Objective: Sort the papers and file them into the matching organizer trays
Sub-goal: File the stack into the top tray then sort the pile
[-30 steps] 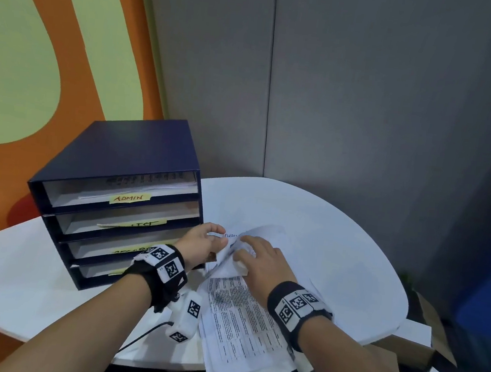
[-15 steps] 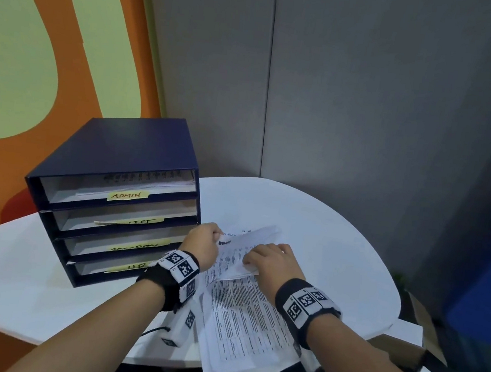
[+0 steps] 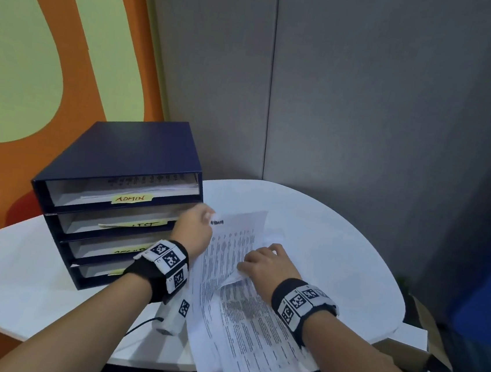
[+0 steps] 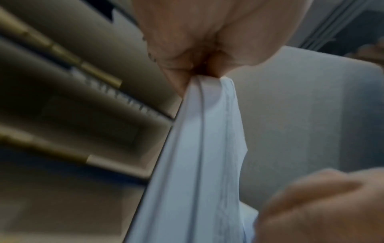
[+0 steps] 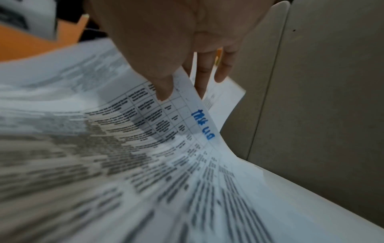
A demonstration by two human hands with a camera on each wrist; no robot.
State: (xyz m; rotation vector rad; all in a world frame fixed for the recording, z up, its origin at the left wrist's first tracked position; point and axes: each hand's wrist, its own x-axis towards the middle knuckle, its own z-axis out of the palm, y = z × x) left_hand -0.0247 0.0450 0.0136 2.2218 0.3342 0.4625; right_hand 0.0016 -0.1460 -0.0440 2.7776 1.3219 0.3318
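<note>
Your round white table [image 3: 337, 256] carries a dark blue four-tray organizer box [image 3: 126, 155] at its left; the top tray's yellow label [image 3: 131, 198] reads ADMIN. Just right of it, a loose stack of printed white papers [image 3: 253, 332] overhangs the near table edge. Your left hand [image 3: 194, 229] pinches the top sheet [image 3: 232, 239] at its far left corner, fingers [image 4: 207, 49] pressed together, close to the trays. Your right hand [image 3: 269, 264] grips a sheet's edge between thumb and fingers [image 5: 203, 70].
</note>
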